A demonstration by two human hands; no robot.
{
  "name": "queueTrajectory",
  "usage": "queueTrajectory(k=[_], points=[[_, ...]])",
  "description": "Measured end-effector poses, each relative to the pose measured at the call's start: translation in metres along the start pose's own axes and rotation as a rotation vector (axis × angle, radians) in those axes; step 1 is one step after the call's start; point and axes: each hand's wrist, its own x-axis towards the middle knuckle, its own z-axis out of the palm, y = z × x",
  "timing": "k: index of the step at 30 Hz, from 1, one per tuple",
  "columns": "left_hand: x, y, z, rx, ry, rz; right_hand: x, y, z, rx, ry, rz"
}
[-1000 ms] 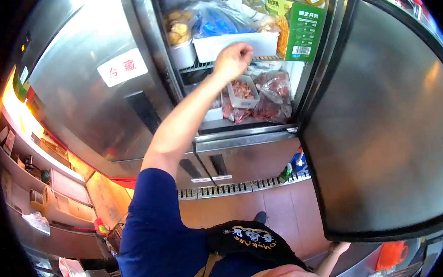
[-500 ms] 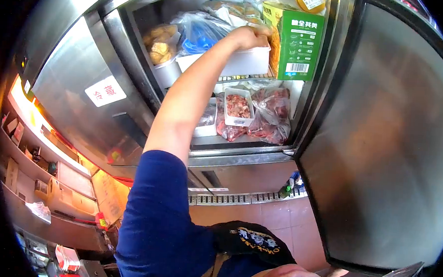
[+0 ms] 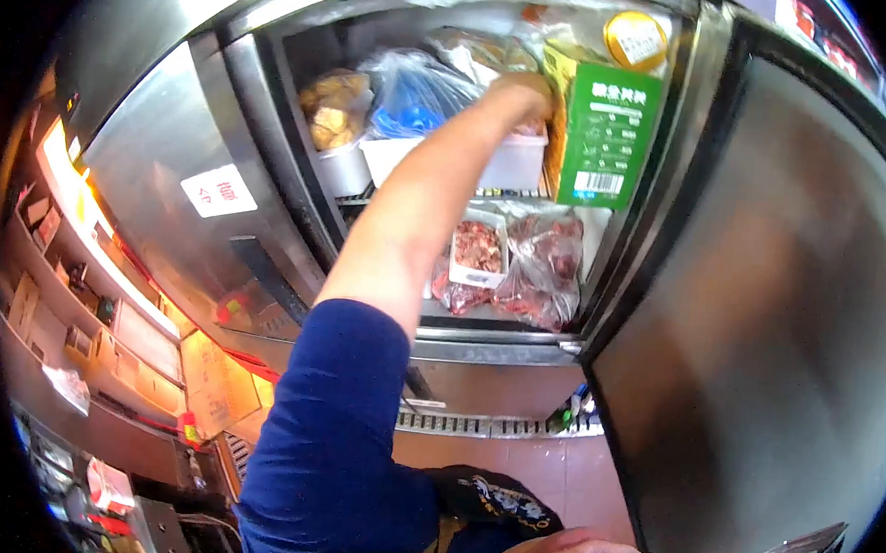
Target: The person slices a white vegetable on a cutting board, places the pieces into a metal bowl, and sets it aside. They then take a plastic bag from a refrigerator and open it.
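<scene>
My left hand (image 3: 525,95) reaches into the upper part of an opened steel fridge, over the right end of a white plastic bin (image 3: 394,161). Its fingers dip behind the bin's front rim, so I cannot see what they touch. A clear bag with something blue (image 3: 407,120) in it lies in the same bin, left of my wrist. Right beside the hand stands a green box (image 3: 611,135) with white print. Bagged food (image 3: 485,53) lies behind the hand. My right hand is not in view.
On the lower shelf are a white tub of chopped meat (image 3: 479,248) and bagged red meat (image 3: 544,267). A tub of yellowish pieces (image 3: 333,126) stands at the upper left. The fridge door (image 3: 763,293) hangs open on the right. A yellow-lidded jar (image 3: 636,39) is behind the box.
My view has shifted, so the fridge sits lower and slightly right. My left hand stays at the bin's right end, its fingers now lower behind the rim. A bit of skin by the door has left view.
</scene>
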Motion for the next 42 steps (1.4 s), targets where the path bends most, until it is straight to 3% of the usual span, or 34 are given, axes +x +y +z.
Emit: queueTrajectory(k=[4, 5, 6, 7, 8, 12, 13, 14, 16, 17, 23, 24, 26, 28, 30, 34, 38, 40, 41, 42], points=[[-0.004, 0.011, 0.003, 0.013, -0.018, -0.132, 0.008, -0.002, 0.017, -0.005, -0.033, 0.005], [0.0, 0.006, 0.008, -0.045, 0.092, -0.132, 0.008, -0.003, 0.018, -0.005, -0.039, 0.006], [0.007, 0.001, 0.016, -0.1, 0.199, -0.128, 0.009, -0.004, 0.018, 0.001, -0.044, 0.008], [0.023, -0.017, 0.027, 0.06, 0.16, 0.025, 0.01, -0.004, 0.019, 0.003, -0.046, 0.006], [0.015, -0.023, 0.024, 0.055, 0.161, 0.031, 0.01, -0.005, 0.02, 0.007, -0.053, 0.005], [-0.049, -0.042, 0.01, -0.459, 0.4, 0.061, 0.008, -0.01, 0.012, 0.008, -0.064, 0.003], [-0.02, -0.072, 0.035, -0.575, 0.479, 0.128, 0.007, -0.01, 0.01, 0.012, -0.067, 0.003], [-0.067, -0.055, 0.013, -0.612, 0.485, 0.063, 0.006, -0.009, 0.008, 0.017, -0.068, 0.005], [-0.056, -0.08, 0.035, -0.954, 0.569, 0.073, 0.004, -0.007, 0.001, 0.025, -0.074, 0.01], [-0.059, -0.081, 0.035, -0.954, 0.564, 0.074, 0.003, -0.007, -0.001, 0.033, -0.078, 0.011], [-0.09, -0.068, 0.021, -1.625, 0.854, 0.078, -0.008, -0.001, -0.026, 0.093, -0.139, 0.02], [-0.091, -0.07, 0.018, -1.631, 0.842, 0.087, -0.011, -0.001, -0.032, 0.112, -0.159, 0.022], [-0.096, -0.077, 0.012, -2.111, 0.856, 0.151, -0.017, 0.004, -0.043, 0.135, -0.187, 0.026], [-0.093, -0.098, 0.0, -2.416, 0.638, 0.108, -0.024, 0.007, -0.051, 0.156, -0.223, 0.034], [-0.112, -0.102, -0.011, -2.58, 0.537, 0.351, -0.04, 0.005, -0.051, 0.183, -0.253, 0.036], [-0.15, -0.129, 0.019, -2.611, 0.395, 0.411, -0.052, 0.014, -0.065, 0.03, -0.236, 0.039], [-0.256, -0.139, 0.083, -2.672, 0.338, 0.305, -0.097, 0.012, -0.058, 0.008, -0.219, 0.05], [-0.328, -0.149, 0.142, -2.641, 0.183, 0.313, -0.123, 0.015, -0.063, 0.002, -0.298, 0.037], [-0.37, -0.152, 0.176, -2.731, 0.106, 0.19, -0.149, 0.013, -0.058, -0.042, -0.386, 0.018], [-0.41, -0.157, 0.224, -2.633, 0.211, -0.038, -0.167, 0.009, -0.054, -0.09, -0.474, -0.002]])
